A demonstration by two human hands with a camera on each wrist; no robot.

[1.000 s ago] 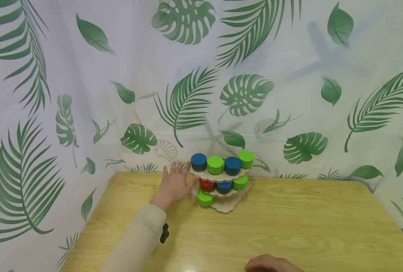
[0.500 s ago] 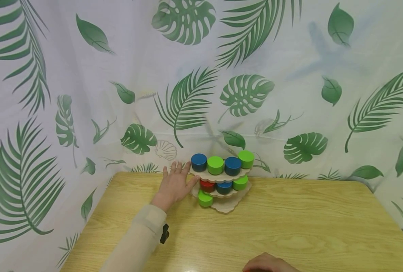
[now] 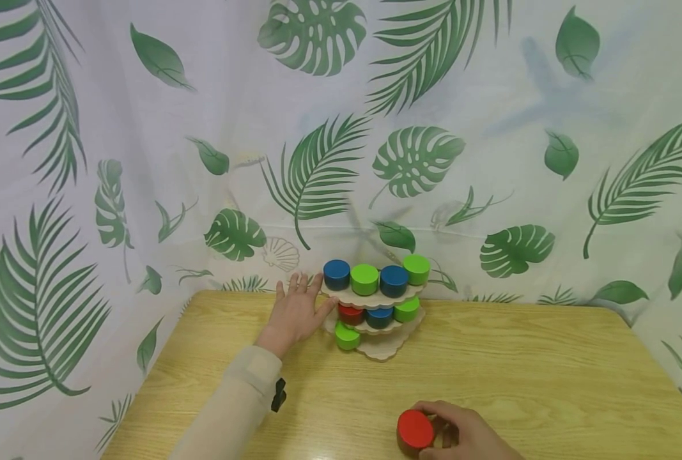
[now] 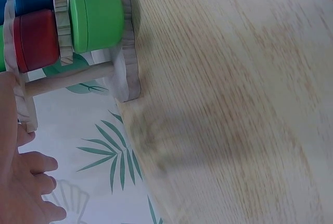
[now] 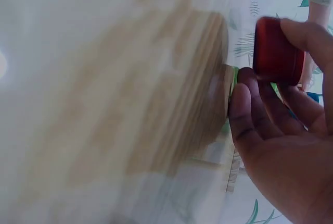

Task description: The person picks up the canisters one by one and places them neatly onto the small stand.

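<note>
My right hand (image 3: pixel 468 436) pinches a red cylindrical block (image 3: pixel 415 430) between thumb and fingers above the near part of the table; the right wrist view shows the thumb on top of the red block (image 5: pixel 277 51). Farther back, my left hand (image 3: pixel 293 314) lies with straight fingers at the left side of a tiered wooden stand (image 3: pixel 385 348), its thumb touching the stand's edge. Blue blocks (image 3: pixel 337 275) and green blocks (image 3: pixel 364 280) stand on the top tier. Below are a red block (image 3: pixel 351 313), a blue one and a green one, with another green block (image 3: pixel 348 336) at the bottom left.
The wooden table (image 3: pixel 525 370) extends in front of the stand and to both sides. A white cloth with green leaf prints (image 3: pixel 329 96) hangs close behind the stand and along the left and right sides.
My right hand has come farther into view from the bottom edge, bringing the red block with it. My left hand and the stand have stayed in place.
</note>
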